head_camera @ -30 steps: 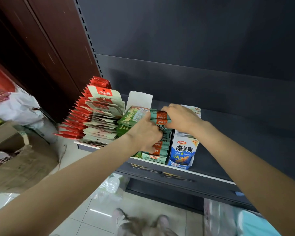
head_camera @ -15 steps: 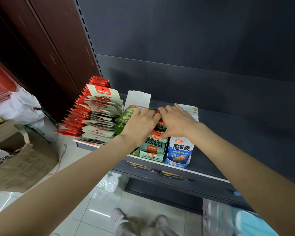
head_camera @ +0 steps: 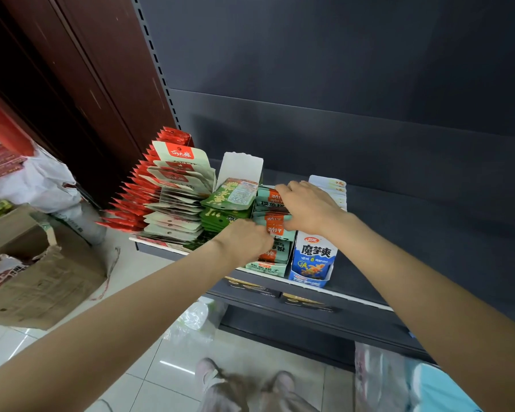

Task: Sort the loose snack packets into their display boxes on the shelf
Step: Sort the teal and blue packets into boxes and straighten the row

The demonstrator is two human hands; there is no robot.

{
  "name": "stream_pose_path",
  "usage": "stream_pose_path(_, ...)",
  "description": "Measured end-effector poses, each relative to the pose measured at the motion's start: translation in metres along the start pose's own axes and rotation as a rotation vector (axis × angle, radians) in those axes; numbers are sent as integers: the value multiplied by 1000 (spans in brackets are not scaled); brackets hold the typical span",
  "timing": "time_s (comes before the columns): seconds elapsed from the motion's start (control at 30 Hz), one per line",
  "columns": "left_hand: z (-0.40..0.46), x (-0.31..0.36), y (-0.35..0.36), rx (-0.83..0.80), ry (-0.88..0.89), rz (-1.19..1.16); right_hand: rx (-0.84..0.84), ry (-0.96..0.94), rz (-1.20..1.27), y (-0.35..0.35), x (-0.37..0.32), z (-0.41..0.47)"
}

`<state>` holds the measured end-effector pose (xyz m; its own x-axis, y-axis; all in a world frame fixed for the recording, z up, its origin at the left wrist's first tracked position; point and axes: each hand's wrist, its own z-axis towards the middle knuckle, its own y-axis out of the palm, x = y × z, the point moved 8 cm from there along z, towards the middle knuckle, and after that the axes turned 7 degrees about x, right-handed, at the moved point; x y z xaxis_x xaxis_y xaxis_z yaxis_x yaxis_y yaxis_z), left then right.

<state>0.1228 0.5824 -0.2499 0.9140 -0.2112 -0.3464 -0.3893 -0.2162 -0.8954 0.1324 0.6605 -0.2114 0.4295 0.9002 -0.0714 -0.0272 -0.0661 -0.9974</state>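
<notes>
My right hand (head_camera: 306, 211) presses the teal packets (head_camera: 272, 217) flat in their display box (head_camera: 268, 267) on the shelf (head_camera: 399, 233) (stops toppling), left hand (head_camera: 246, 240) curled round front ones.

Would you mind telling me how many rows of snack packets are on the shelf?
5, left to right: red, cream, green, teal, and blue. Hands cover part of the teal row.

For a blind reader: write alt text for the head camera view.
Both hands work a row of teal-and-orange snack packets in a display box on a dark shelf: the left hand at the front, the right hand on top. Green packets and red packets stand left, a blue box right.
</notes>
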Motion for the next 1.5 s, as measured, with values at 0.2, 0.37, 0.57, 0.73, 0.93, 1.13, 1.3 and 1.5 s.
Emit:
stream_pose_path(0.2, 3, -6, 4, -41, -26, -53, 3, 4, 12, 1, 3, 1)
stream_pose_path(0.37, 1, 2, -5, 55, 8, 58, -6, -8, 0, 2, 4, 2)
stream_pose_path(0.57, -1, -9, -5, 127, -131, -47, 36, -53, 13, 2, 2, -1)
stream_pose_path(0.73, -2, -15, -6, 127, -240, -147, -95, -111, -3, 15, 4, -10)
stream_pose_path(0.93, -6, -19, -9, 265, -257, -297, 23, -88, -99, 13, 1, -8)
stream_pose_path(1.13, -16, 7, -17, 438, 103, -212, 85, -119, -129, 16, -1, -8)
stream_pose_path(1.3, 3, 8, 12, -4, 13, -119, 87, -114, -103, 16, 2, -7)
stream_pose_path(1.5, 14, -2, 21, -136, -62, -275, 85, -114, -97, 14, 3, -7)
